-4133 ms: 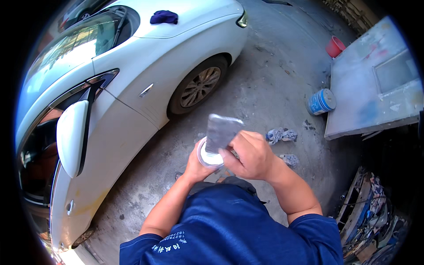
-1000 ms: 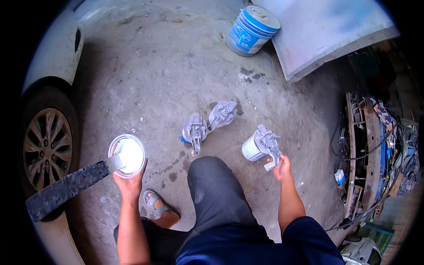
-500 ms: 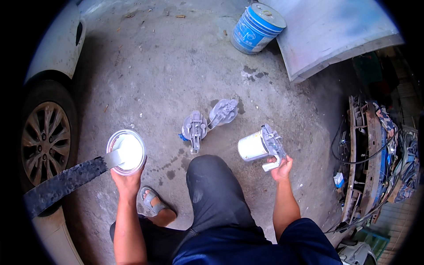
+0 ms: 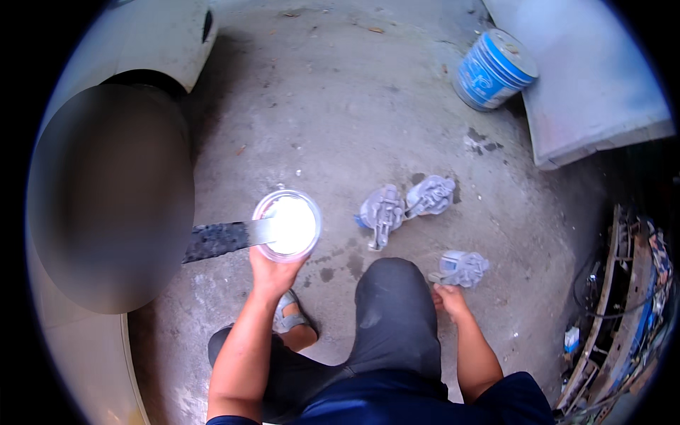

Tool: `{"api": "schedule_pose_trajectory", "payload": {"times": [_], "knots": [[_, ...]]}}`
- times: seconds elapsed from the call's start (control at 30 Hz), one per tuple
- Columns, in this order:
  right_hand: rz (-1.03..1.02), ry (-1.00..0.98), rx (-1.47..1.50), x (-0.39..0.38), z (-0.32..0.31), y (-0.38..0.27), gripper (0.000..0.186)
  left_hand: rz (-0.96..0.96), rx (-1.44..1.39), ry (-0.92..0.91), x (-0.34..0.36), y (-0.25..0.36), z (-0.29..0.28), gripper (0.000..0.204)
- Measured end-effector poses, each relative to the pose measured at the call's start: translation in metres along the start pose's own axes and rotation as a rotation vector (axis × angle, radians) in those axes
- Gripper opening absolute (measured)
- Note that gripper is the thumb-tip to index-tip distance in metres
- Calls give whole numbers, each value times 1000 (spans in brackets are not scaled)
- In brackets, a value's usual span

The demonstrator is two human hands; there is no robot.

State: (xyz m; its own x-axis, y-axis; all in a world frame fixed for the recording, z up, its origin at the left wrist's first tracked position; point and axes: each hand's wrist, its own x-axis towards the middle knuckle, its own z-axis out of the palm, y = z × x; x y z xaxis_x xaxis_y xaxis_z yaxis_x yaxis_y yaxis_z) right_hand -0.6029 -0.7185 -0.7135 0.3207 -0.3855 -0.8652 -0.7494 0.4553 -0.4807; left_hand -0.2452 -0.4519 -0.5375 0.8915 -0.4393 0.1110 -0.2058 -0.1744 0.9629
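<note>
A round cup (image 4: 286, 225) filled with a bright white liquid is gripped from below by the left hand (image 4: 271, 273), with the fingers wrapped around its base. A flat, dark-stained stirring stick (image 4: 227, 239) lies across the left rim of the cup and projects to the left. The right hand (image 4: 449, 299) is lowered to the concrete floor (image 4: 333, 120), to the right of the raised knee (image 4: 393, 297). Its fingers are closed on the near edge of a spray gun wrapped in paint-stained cloth (image 4: 461, 268), which rests on the floor. Two similar wrapped spray guns (image 4: 405, 205) lie side by side slightly farther away, between the cup and the right hand. A blue bucket (image 4: 494, 69) is positioned far right, against a grey panel (image 4: 588, 78). A white car (image 4: 152, 42) occupies the far left.
</note>
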Motion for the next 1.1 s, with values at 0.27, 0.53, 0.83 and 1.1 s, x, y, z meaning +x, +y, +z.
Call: {"api": "schedule_pose_trajectory", "payload": {"times": [0.27,0.53,0.83,1.1], "knots": [[-72,108,638,129,76,-156,57,-19,20,-21,-3,8,0,60],[-44,132,703,164,64,-154,55,-26,37,4,-6,8,-10,62],[-288,239,152,46,-74,-239,62,-38,27,67,-2,17,-10,61],[-632,691,-1137,-20,-121,-268,66,-8,43,-13,13,26,-2,65]]}}
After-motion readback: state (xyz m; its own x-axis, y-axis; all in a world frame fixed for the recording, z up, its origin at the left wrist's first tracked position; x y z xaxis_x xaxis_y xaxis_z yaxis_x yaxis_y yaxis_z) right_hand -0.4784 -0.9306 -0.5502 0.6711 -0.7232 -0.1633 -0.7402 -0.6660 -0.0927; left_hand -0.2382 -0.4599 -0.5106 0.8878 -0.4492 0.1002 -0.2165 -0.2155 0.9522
